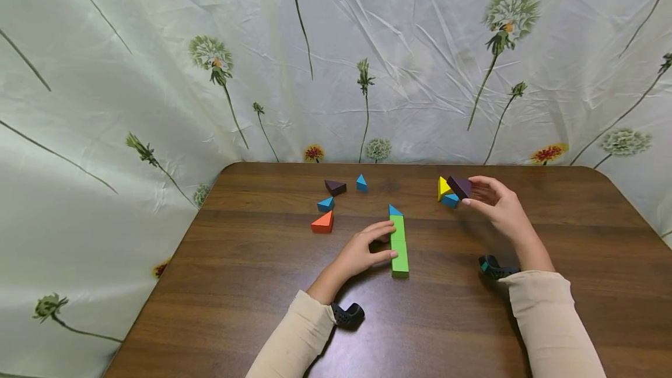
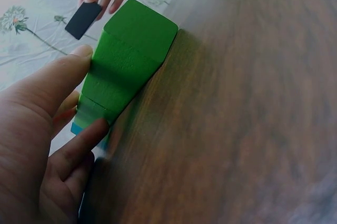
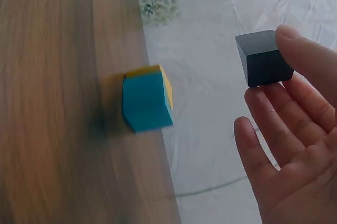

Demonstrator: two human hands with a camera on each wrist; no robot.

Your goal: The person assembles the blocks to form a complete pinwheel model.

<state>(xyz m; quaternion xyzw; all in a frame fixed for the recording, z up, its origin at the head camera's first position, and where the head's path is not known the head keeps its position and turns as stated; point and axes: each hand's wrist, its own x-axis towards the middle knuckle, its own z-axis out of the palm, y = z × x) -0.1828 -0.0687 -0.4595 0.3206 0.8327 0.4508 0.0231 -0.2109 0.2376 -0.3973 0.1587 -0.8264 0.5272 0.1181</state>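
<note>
My left hand [image 1: 362, 252] rests along the left side of two green blocks [image 1: 399, 255] laid end to end, thumb at the nearer one, fingertips at the farther. A blue triangular block [image 1: 395, 210] caps their far end. In the left wrist view the thumb touches the upper edge of the green block [image 2: 126, 61] and a fingertip its side. My right hand [image 1: 501, 209] pinches a dark purple triangular block [image 1: 459, 187] between thumb and fingers, raised off the table in the right wrist view. Close by sit a yellow triangular block [image 1: 443, 188] and a blue one [image 1: 450, 200].
Left of the green row lie a dark purple triangular block [image 1: 336, 187], two blue triangular blocks [image 1: 325, 205] and an orange-red one [image 1: 322, 223]. The brown wooden table [image 1: 236, 284] ends at a flowered curtain [image 1: 325, 104].
</note>
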